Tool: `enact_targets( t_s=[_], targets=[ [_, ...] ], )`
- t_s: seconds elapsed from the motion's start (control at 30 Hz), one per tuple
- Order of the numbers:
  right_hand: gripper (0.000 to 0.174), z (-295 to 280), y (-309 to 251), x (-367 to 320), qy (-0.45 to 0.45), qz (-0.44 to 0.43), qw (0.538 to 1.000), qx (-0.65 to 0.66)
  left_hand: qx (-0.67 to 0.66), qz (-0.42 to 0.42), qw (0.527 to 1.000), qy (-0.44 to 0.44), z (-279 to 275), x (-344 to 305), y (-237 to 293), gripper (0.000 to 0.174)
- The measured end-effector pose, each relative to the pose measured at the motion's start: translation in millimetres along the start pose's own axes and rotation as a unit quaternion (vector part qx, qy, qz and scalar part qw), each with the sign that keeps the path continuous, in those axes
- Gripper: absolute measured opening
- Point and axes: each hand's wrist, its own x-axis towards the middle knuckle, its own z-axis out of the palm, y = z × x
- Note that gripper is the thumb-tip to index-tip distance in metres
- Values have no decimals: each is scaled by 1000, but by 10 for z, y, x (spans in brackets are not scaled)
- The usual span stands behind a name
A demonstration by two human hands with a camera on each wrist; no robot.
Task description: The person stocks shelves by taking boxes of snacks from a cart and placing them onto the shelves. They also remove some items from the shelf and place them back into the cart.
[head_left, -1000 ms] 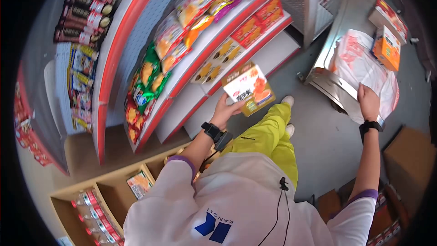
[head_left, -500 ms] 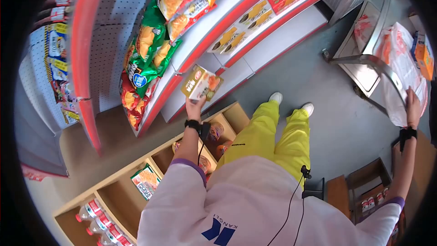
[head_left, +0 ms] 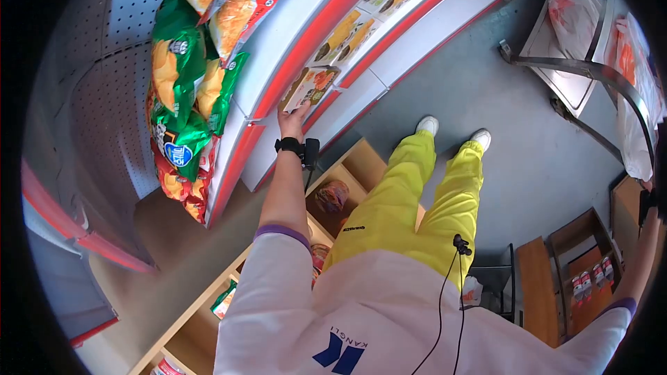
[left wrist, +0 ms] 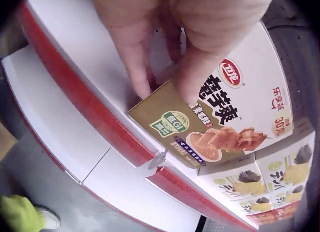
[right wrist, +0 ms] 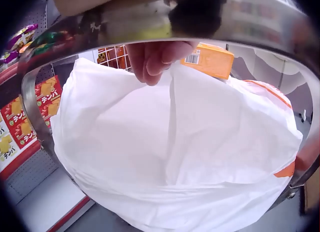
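Note:
A gold-and-white snack box with a picture of reddish food is pinched between the thumb and fingers of my left hand. It stands on the lit shelf, beside a row of white-and-yellow boxes, as the left wrist view shows. At the far right of the head view, my right hand is mostly cut off. The right wrist view has that hand's fingers curled round a cart's metal handle. Just beyond the fingertips bulges a white plastic bag.
Green chip bags lie on the shelf above the box. A wooden bin unit with packaged goods runs beside my legs. An orange box rests behind the plastic bag. Brown cartons stand at lower right.
My left hand has carried the snack box from in front of my body onto the shelf beside the other boxes. The cart and right hand have shifted toward the right edge of view.

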Motion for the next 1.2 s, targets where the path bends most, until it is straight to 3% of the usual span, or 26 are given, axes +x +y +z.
enact_targets(
  t_s=[0.13, 0.17, 0.23, 0.27, 0.3, 0.37, 0.47, 0.53, 0.6, 0.67, 0.73, 0.77, 0.83, 0.87, 0.97, 1.03, 1.1, 1.13, 1.2],
  targets=[
    [53, -92, -547, 31, 22, 97, 992, 72, -39, -21, 999, -2, 3, 51, -69, 47],
    [54, -224, -770, 289, -52, 365, 924, 105, -38, -22, 999, -3, -13, 72, -69, 47],
    [54, -212, -669, 312, -121, 604, 777, 132, -32, -37, 999, -12, -30, 122, -37, 49],
    [54, -64, -320, 91, -27, 265, 962, 67, -31, -37, 999, -13, -19, 127, -28, 49],
    [54, -5, -252, -57, 73, -117, 990, -9, -25, -34, 999, -9, 7, 124, -8, 48],
    [51, -64, -180, 167, 71, -108, 992, -14, -19, -31, 999, -10, 82, 114, 33, 48],
    [43, 70, 493, 224, 18, -82, 996, -25, -30, -38, 999, -4, 135, 112, 40, 53],
    [39, 209, 1064, 329, 4, -133, 990, -46, -52, -49, 997, 5, 158, 110, 45, 50],
    [37, 348, 1364, 343, 20, -193, 978, -72, -50, -57, 997, -8, 179, 64, -2, 59],
    [38, 279, 974, 245, 22, -95, 995, 3, -30, -105, 981, 162, 221, -28, -104, 66],
    [37, 153, 466, 125, -26, 13, 997, 70, -42, -166, 964, 202, 138, -59, -463, 68],
    [35, 165, 484, 119, 14, -119, 992, -43, -16, -192, 966, 171, 175, -159, -563, 62],
    [36, 98, 155, 61, 12, -90, 996, 12, 10, -211, 969, 132, 496, -501, -607, 56],
    [37, 68, 8, 30, -23, 5, 995, 92, 34, -224, 973, 54, 778, -762, -538, 48],
    [40, -29, -266, -59, 8, -6, 996, 85, 107, -232, 951, -173, 1685, -1476, -226, 32],
    [40, -111, -397, -101, -14, 38, 996, 85, 169, -167, 922, -306, 2255, -1807, 49, 31],
    [37, -135, -419, -123, 6, 10, 998, 59, 218, -62, 882, -413, 2824, -2118, 465, 30],
    [35, -124, -420, -132, 35, -1, 999, 29, 218, -51, 879, -421, 3062, -2234, 697, 30],
    [33, -230, -486, -153, -1, 2, 999, 43, 170, -9, 852, -495, 3534, -2463, 1111, 29]
  ],
)
